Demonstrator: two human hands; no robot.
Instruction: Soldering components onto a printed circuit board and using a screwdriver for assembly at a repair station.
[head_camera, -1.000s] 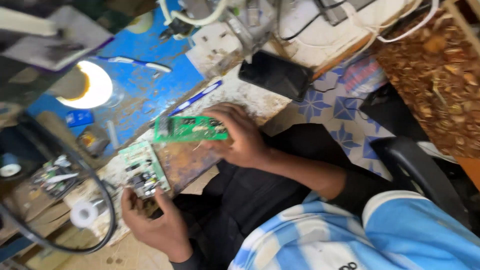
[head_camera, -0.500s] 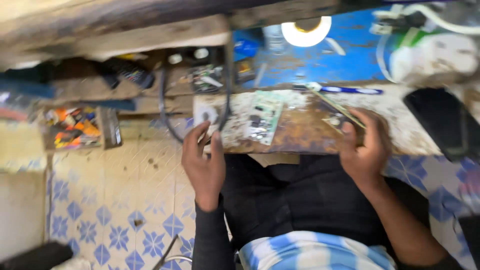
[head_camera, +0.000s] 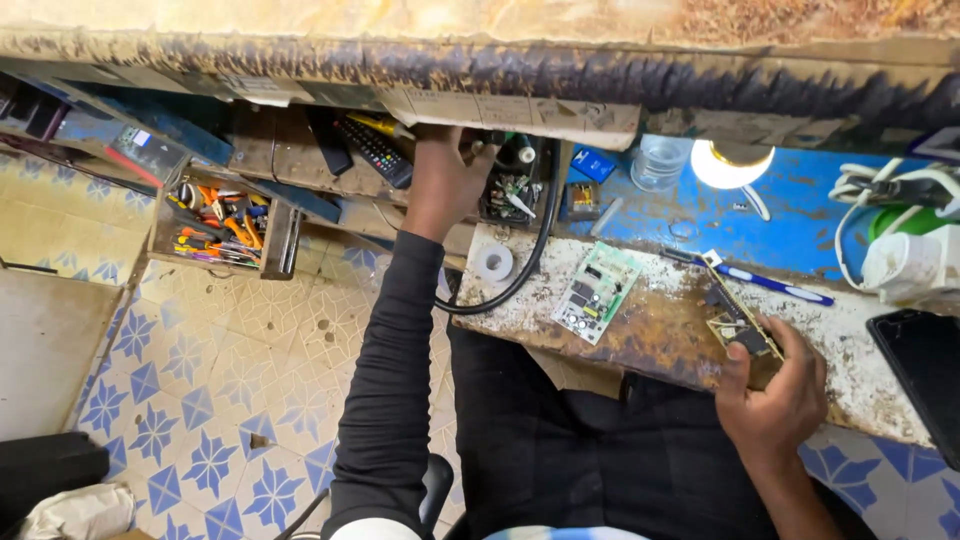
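Right hand (head_camera: 790, 400) pins a small dark circuit board (head_camera: 742, 335) at the worn tabletop's (head_camera: 640, 330) edge; left hand (head_camera: 445, 180), grip hidden, reaches into a cluttered shelf (head_camera: 300, 150). Unwatched, the board could slip off.

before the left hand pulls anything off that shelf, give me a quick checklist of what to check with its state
1. Left hand reaches the cluttered shelf beside the black remote control: ok.
2. What the left fingers grip: cannot tell, they are hidden under the shelf edge.
3. Right hand holds the small dark circuit board at the bench edge: ok.
4. Pale green circuit board lies flat on the worn bench, clear of both hands: ok.
5. Thick black cable loops right beside the left forearm, a likely snag: not ok.
6. White tape roll sits close to the bench corner, by the cable: ok, but easy to knock.
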